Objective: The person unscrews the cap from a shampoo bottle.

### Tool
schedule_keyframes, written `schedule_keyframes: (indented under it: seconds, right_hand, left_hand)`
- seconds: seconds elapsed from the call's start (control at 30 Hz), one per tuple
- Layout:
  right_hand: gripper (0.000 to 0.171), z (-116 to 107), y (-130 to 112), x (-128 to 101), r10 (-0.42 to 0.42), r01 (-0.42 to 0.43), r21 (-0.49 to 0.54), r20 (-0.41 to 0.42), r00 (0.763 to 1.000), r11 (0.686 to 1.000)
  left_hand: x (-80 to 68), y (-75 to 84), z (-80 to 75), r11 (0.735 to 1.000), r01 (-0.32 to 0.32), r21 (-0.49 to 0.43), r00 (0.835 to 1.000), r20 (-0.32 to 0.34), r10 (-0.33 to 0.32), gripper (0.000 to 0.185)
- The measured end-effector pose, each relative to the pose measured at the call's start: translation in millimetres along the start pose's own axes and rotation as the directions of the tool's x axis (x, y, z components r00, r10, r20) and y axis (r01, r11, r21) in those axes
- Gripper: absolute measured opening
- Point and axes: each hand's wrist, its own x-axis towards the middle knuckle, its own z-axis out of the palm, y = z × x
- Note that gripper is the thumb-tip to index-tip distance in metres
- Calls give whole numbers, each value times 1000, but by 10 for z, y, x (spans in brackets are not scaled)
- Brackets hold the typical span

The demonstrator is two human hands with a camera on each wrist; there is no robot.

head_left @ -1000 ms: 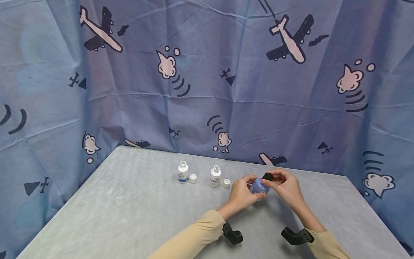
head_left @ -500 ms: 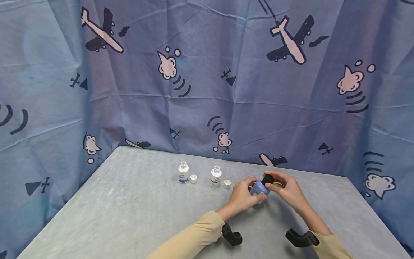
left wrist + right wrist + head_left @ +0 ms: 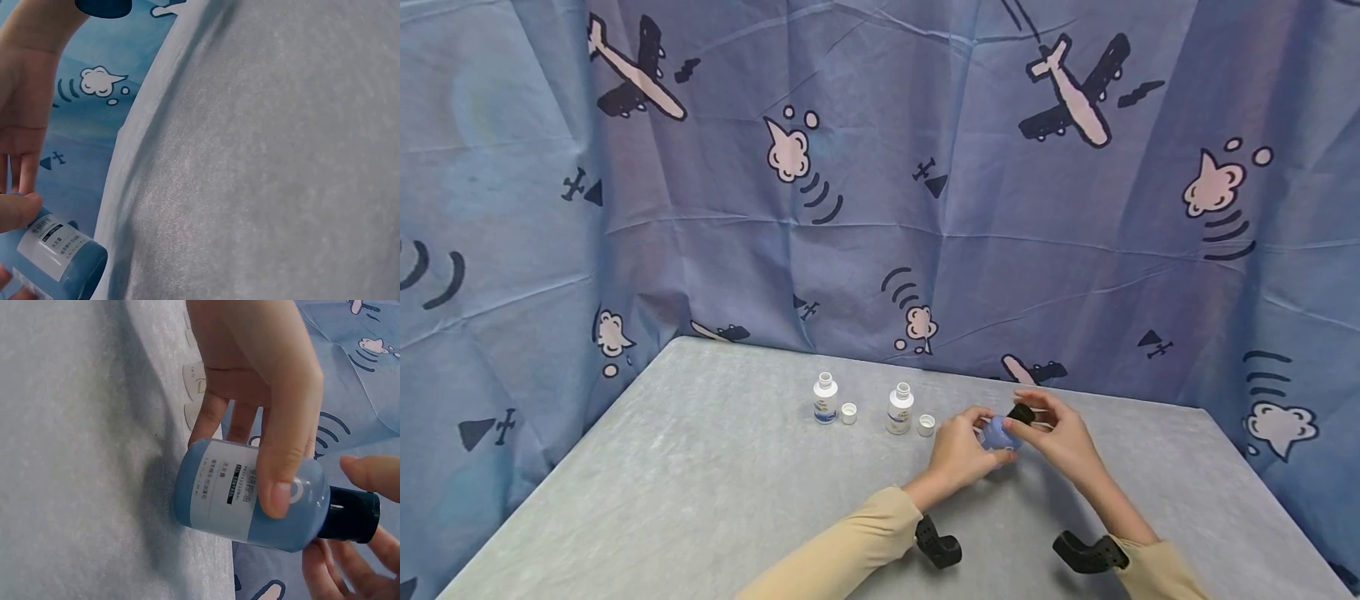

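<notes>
My left hand (image 3: 958, 450) grips a small blue bottle (image 3: 997, 435) by its body. Seen from the right wrist, its thumb lies across the white label (image 3: 225, 487). The bottle tilts, with its black cap (image 3: 1021, 412) toward the upper right. My right hand (image 3: 1060, 433) has thumb and fingers curled round that cap; the right wrist view shows the thumb (image 3: 369, 475) slightly apart from it. In the left wrist view the bottle's base end (image 3: 87, 269) is visible, while the cap is out of sight.
To the left stand two white bottles, one farther left (image 3: 825, 400) and one nearer (image 3: 899, 410), both uncapped. Beside each lies a small white cap, the left one (image 3: 848, 413) and the right one (image 3: 927, 425). A blue patterned curtain (image 3: 880, 167) hangs behind the grey table (image 3: 700, 467).
My right hand shifted slightly right and down, then back up and left, its fingers moving about the cap. The left hand keeps holding the blue bottle, whose tilt varied a little.
</notes>
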Motion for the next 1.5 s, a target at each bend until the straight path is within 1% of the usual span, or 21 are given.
schedule_keyframes:
  seconds: [0.1,0.17,0.33,0.5,0.67,0.9,1.07,1.2,1.3,1.4,1.43,1.5]
  right_hand:
    - [58,8,-40,5,67,-67,-27,-17,998,997]
    - [58,13,-57,8,97,-98,-38,-29,995,994]
    - [53,20,-62,7,121,-124,-51,-54,991,991]
    - [52,21,-45,1,107,-110,-40,-61,992,993]
    - [51,10,-28,-5,65,-67,-42,-63,996,997]
    - [53,-36,-15,-22,16,-17,-26,-14,1000,1000]
    - [53,-60,-20,-8,-3,3,-7,20,1000,1000]
    - [52,-65,-12,-6,-29,29,3,31,999,1000]
    - [53,-67,6,-12,-45,45,-4,24,999,999]
    - [56,-62,24,-17,-37,37,-17,14,999,999]
    - [56,-53,32,-19,-26,26,-19,-5,1000,999]
    - [58,-47,37,-18,0,0,-23,-14,1000,1000]
  left_hand:
    - [6,-4,9,1000,-6,14,1000,-19,6,53]
    - [8,-8,15,1000,-5,14,1000,-28,5,54]
    - [13,-9,24,1000,-16,4,1000,-25,16,53]
    - [8,-6,28,1000,-20,16,1000,-7,20,55]
    - [-3,5,23,1000,-22,1,1000,8,22,55]
    - [-1,-15,27,999,-31,-26,999,40,32,53]
    - [3,-20,16,999,-19,-40,998,59,21,53]
    - [-5,-17,14,999,-11,-49,998,63,14,52]
    - [-9,-25,24,999,-16,-44,998,60,19,52]
    - [-14,-33,32,999,-15,-44,998,56,17,53]
    - [-15,-34,34,999,-15,-45,998,53,17,53]
    - [-18,-30,36,999,-10,-50,999,43,12,53]
